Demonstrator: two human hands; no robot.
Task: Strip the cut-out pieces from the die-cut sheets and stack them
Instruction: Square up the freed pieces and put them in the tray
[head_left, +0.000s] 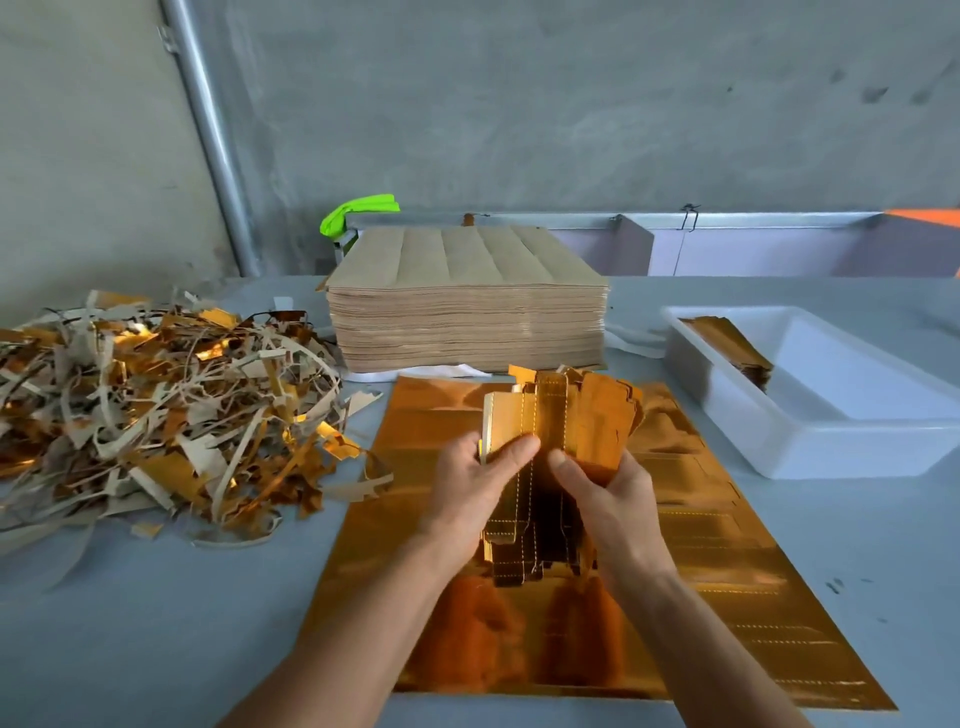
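Gold-foil cut-out pieces (566, 415) are held as a bundle above the die-cut sheet (727, 545) on the worktop (156, 623), left hand (480, 483) and right hand (605, 493) pinching them with curled fingers; a loose grip could let the uneven stack slide apart.
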